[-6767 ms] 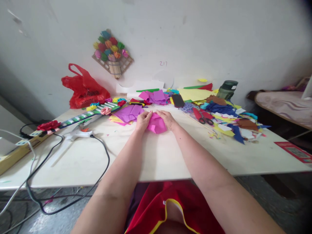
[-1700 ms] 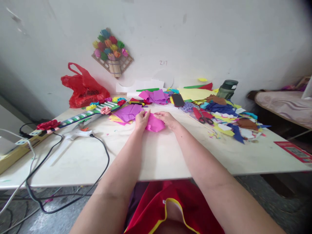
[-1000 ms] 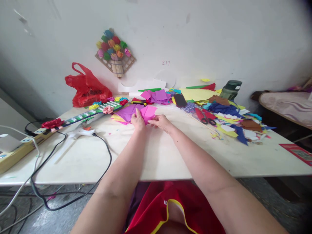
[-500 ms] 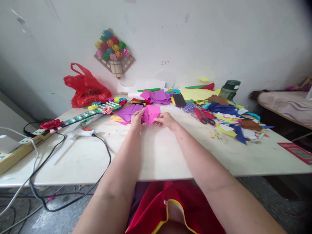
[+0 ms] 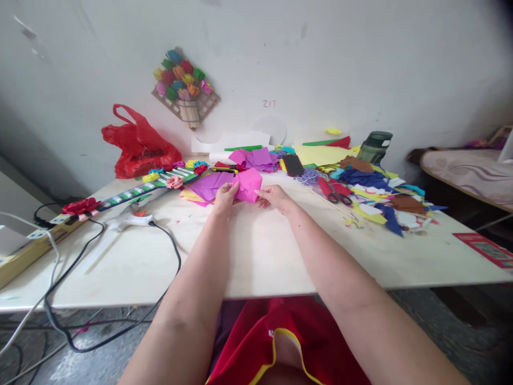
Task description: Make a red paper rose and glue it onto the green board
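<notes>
A bright pink piece of paper [image 5: 249, 184] is held up between both hands, just above the table. My left hand [image 5: 226, 199] pinches its left edge, thumb on the near face. On the other side, my right hand [image 5: 273, 198] grips the lower right corner between thumb and fingers. The paper looks creased, and its far side is hidden. Behind my left hand lie purple paper sheets [image 5: 204, 185] with yellow and pink ones under them. More purple and pink paper pieces [image 5: 258, 158] are piled beyond the held paper.
Red-and-black scissors [image 5: 334, 193] and a heap of coloured scraps [image 5: 380, 187] lie to the right, near a dark phone [image 5: 294, 165] and a green bottle [image 5: 375, 147]. At left are a glue gun [image 5: 128, 219] with its cord, a red plastic bag [image 5: 140, 147] and a power strip [image 5: 36, 243].
The pink paper has turned slightly in my hands and now shows a more pointed, angled outline. Both hands stay in nearly the same place. The whole view has shifted a little.
</notes>
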`<act>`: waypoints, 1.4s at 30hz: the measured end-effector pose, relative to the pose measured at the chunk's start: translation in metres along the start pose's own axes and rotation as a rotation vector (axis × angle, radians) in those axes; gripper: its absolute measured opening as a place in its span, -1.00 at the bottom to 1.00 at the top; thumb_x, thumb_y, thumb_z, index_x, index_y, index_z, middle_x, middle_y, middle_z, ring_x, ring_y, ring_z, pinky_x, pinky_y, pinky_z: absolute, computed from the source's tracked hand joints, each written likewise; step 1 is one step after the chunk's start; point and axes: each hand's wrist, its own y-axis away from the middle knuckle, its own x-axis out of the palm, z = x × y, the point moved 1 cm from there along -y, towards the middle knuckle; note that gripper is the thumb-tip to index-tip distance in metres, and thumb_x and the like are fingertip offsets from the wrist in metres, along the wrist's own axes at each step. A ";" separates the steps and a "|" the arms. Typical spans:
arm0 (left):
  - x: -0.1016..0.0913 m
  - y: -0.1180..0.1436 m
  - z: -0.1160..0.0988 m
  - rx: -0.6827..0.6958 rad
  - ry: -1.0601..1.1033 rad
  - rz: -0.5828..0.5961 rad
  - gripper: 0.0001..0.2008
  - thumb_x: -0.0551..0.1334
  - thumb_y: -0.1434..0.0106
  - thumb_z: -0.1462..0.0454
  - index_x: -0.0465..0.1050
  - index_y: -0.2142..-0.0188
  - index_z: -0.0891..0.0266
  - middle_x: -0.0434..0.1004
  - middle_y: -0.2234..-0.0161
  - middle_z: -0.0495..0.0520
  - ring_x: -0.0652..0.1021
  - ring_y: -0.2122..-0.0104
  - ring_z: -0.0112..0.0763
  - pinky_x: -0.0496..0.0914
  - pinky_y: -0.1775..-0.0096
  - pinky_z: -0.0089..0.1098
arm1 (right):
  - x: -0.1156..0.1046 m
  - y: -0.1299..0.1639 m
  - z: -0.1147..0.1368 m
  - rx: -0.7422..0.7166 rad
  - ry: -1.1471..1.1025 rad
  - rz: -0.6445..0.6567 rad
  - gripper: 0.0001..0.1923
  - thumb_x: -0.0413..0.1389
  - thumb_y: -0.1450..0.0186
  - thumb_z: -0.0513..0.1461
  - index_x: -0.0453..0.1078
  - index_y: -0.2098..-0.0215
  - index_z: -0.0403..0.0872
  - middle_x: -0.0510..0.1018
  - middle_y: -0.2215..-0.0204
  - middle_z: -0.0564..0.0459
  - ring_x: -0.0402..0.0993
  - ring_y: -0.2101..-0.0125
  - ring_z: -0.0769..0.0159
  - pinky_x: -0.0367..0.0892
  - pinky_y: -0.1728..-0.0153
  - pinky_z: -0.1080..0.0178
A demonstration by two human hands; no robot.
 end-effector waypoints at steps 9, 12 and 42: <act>0.002 0.005 0.001 -0.031 0.028 0.098 -0.59 0.45 0.14 0.13 0.47 0.35 0.37 0.54 0.49 0.08 0.53 0.49 -0.38 0.45 0.42 -0.39 | 0.000 -0.002 -0.002 -0.002 -0.018 -0.019 -0.77 0.18 -0.21 -0.26 0.38 0.59 -0.16 0.50 0.71 0.11 0.41 0.70 0.50 0.18 0.69 0.46; 0.004 0.007 -0.001 -0.039 0.074 0.088 -0.63 0.44 0.11 0.19 0.47 0.33 0.36 0.55 0.47 0.09 0.54 0.49 -0.39 0.46 0.40 -0.39 | 0.000 -0.002 -0.002 0.001 -0.026 -0.018 -0.77 0.17 -0.21 -0.27 0.39 0.58 -0.17 0.50 0.69 0.10 0.37 0.72 0.52 0.15 0.72 0.46; 0.016 0.016 0.001 -0.044 0.153 0.193 -0.65 0.46 0.14 0.29 0.49 0.34 0.38 0.60 0.40 0.18 0.60 0.26 -0.21 0.47 0.14 -0.27 | -0.004 -0.002 0.000 -0.038 0.071 -0.112 -0.62 0.32 -0.03 -0.12 0.27 0.70 -0.12 0.30 0.84 0.19 0.17 0.78 0.55 0.16 0.71 0.44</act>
